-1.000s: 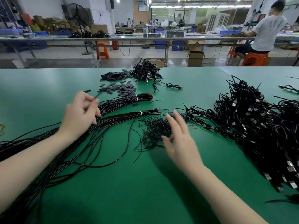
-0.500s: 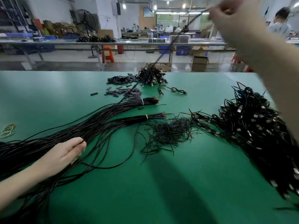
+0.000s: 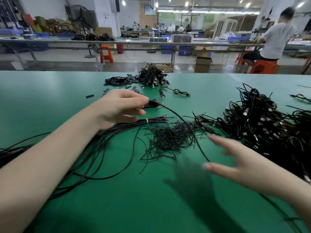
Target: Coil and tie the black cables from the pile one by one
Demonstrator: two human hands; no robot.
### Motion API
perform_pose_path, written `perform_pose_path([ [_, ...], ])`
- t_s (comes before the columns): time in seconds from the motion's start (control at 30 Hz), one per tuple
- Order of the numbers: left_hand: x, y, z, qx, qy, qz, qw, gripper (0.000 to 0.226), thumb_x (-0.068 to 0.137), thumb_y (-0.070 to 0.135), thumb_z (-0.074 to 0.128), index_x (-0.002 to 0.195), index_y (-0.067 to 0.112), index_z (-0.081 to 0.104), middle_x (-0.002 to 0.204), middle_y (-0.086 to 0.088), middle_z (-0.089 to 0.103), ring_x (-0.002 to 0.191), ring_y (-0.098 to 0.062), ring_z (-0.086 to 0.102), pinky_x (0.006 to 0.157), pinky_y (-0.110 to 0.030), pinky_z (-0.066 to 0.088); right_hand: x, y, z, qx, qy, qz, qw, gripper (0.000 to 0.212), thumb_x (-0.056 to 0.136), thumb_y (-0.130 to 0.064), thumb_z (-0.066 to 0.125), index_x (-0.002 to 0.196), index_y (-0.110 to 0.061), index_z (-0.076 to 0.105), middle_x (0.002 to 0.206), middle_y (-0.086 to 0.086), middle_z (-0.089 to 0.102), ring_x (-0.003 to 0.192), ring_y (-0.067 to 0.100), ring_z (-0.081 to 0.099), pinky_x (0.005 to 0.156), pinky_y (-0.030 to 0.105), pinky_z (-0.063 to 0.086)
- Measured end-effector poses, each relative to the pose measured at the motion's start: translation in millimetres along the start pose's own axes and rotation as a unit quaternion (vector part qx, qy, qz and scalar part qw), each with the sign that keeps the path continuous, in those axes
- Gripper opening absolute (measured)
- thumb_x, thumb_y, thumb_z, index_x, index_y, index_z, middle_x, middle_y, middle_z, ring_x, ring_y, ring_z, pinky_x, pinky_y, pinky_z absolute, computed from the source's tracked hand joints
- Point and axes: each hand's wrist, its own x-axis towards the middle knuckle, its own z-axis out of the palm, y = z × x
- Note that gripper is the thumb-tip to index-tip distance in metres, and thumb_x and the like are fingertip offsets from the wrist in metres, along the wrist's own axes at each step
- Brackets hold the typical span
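1. Nearest of all, the right hand [image 3: 239, 163] hovers low over the green counter [image 3: 151, 207], fingers spread and straight, holding nothing; it is blurred, so finer detail is lost.
2. Just beyond its fingertips a single black cable [image 3: 186, 126] arcs from the counter up toward the left hand. Judging by that, one cable is being drawn out for coiling, and the right hand is placed to catch its loose end.
3. Beneath that arc, left of the right hand, lies a heap of thin black tie wires [image 3: 170, 140]. A risk here: the cable passes straight over this heap and could snag ties and drag them along.
4. To the right of the right hand sprawls the big pile of tangled cables [image 3: 269, 130] with plug ends showing. A careless sweep of the open hand could hook a neighbouring loop and pull several cables at once.
5. Farther out, the left hand [image 3: 121, 106] has its fingers curled at the head of a banded bundle of cables [image 3: 153, 103], where the single cable emerges. Whether it pinches only that cable or the whole bundle end I cannot tell.
6. Just under the left hand lies a second banded bundle [image 3: 151, 121]; pulling hard could drag both bundles askew.
7. Beyond the left hand sit small black sleeves [image 3: 117, 80] and a heap of finished coils [image 3: 151, 76].
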Motion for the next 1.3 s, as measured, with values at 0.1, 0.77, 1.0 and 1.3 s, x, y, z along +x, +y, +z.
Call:
perform_pose_path([
  [0.1, 21, 6, 53, -0.01, -0.082, 0.016, 0.996, 0.024, 0.058, 0.04, 0.085, 0.078, 0.029, 0.078, 0.073, 0.007, 0.071, 0.072, -0.007, 0.069, 0.069, -0.022, 0.057, 25, -38, 15, 0.192, 0.096, -0.062, 0.975, 0.049, 0.072, -0.066, 0.056, 0.116, -0.044, 0.056, 0.116, -0.028, 0.063, 0.107, -0.008, 0.058, 0.096, 0.014, 0.043],
  [0.77, 29, -52, 92, -0.145, -0.142, -0.019, 0.979, 0.048, 0.097, 0.046, 0.037, 0.093, 0.022, 0.078, 0.108, -0.009, 0.074, 0.056, -0.005, 0.063, 0.04, -0.015, 0.04, 73, -5, 51, 0.428, -0.195, 0.007, 0.882, 0.042, 0.095, -0.05, 0.036, 0.098, -0.027, 0.07, 0.063, -0.008, 0.041, 0.052, 0.01, 0.029, 0.049, 0.02, 0.028],
  [1.0, 16, -27, 75, -0.256, -0.179, -0.023, 0.95, 0.047, 0.089, 0.038, 0.041, 0.054, 0.02, 0.068, 0.056, 0.001, 0.067, 0.05, -0.014, 0.064, 0.054, -0.021, 0.052, 71, 21, 54, 0.342, -0.233, 0.112, 0.903, 0.036, 0.079, -0.055, 0.059, 0.07, -0.02, 0.058, 0.055, -0.008, 0.036, 0.044, 0.008, 0.032, 0.042, 0.019, 0.029],
  [1.3, 34, -55, 95, -0.067, -0.117, -0.087, 0.987, 0.047, 0.104, 0.041, 0.023, 0.118, 0.019, 0.063, 0.109, 0.001, 0.073, 0.104, -0.013, 0.068, 0.094, -0.028, 0.049, 63, 3, 7, 0.448, -0.038, -0.014, 0.893, 0.024, 0.095, -0.031, 0.053, 0.094, -0.024, 0.076, 0.057, -0.008, 0.039, 0.044, 0.009, 0.031, 0.042, 0.016, 0.029],
])
